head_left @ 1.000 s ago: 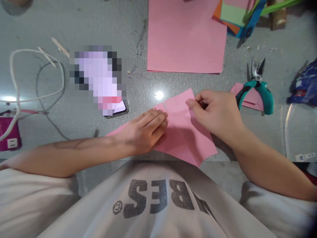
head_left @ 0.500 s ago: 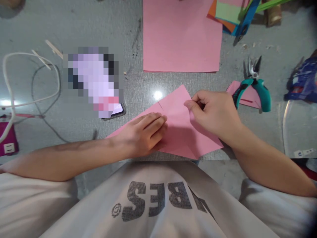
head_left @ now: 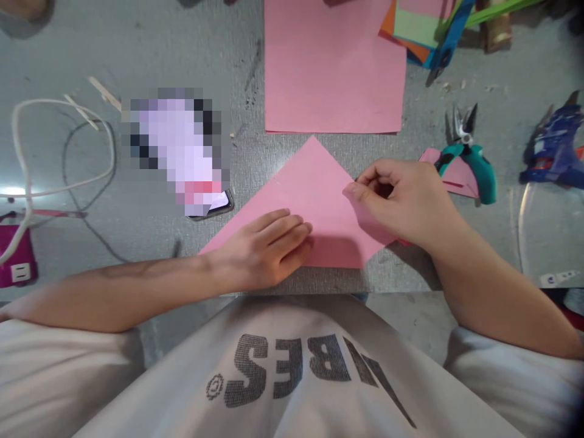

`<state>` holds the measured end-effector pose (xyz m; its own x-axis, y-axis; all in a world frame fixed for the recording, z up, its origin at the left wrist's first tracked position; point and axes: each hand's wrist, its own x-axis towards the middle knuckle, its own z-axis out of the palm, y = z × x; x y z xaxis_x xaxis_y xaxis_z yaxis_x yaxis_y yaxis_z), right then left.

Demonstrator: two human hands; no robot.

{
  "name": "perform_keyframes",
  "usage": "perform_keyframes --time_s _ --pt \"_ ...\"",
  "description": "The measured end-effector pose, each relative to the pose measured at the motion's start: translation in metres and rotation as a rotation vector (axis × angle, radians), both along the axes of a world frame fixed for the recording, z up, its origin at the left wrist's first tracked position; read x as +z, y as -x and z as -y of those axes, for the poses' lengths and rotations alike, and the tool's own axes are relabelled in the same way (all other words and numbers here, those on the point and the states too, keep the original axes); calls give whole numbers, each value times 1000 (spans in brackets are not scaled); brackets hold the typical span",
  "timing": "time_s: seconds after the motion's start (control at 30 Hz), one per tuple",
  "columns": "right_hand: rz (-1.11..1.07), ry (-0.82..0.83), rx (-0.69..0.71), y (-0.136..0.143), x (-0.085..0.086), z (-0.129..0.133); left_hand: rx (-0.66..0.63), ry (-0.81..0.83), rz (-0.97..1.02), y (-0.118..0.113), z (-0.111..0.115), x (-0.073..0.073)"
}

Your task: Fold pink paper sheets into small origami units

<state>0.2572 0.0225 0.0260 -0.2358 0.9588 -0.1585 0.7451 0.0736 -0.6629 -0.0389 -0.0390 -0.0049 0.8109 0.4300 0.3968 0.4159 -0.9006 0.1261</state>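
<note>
A pink sheet of paper (head_left: 319, 188) lies at an angle on the grey table in front of me, one corner pointing away from my body. My left hand (head_left: 274, 246) rests flat on its near left part, fingers side by side. Thumb and forefinger of my right hand (head_left: 392, 198) pinch the sheet's right edge. Under the right hand the lower right part of the paper is partly hidden. Just beyond that hand, pliers with teal handles (head_left: 486, 176) lie with open jaws over a small pink paper piece (head_left: 458, 182).
Larger pink paper (head_left: 333, 67) lies at the far middle. Coloured sheets (head_left: 415, 27) are at the far right, and a blue glue gun (head_left: 554, 146) is at the right edge. Leftward are a blurred-out phone (head_left: 219, 204), a white cable (head_left: 20, 152) and a magenta box (head_left: 18, 258).
The pink sheet has turned counterclockwise, its far corner shifting left and away from me. My left hand stays on it, while the right still pinches its edge.
</note>
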Motion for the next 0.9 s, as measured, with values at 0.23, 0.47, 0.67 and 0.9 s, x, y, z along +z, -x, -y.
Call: perform_keyframes --time_s 0.23,0.47,0.67,0.9 --pt "57 -7 24 2 -5 0 -23 22 54 -7 2 1" --pt "31 -4 24 -2 -5 -1 -3 -9 0 -8 4 3" --pt "38 102 78 -9 1 -5 46 -1 -7 -8 9 0" --pt "104 70 92 -5 -1 -3 11 58 -15 -4 14 -7"
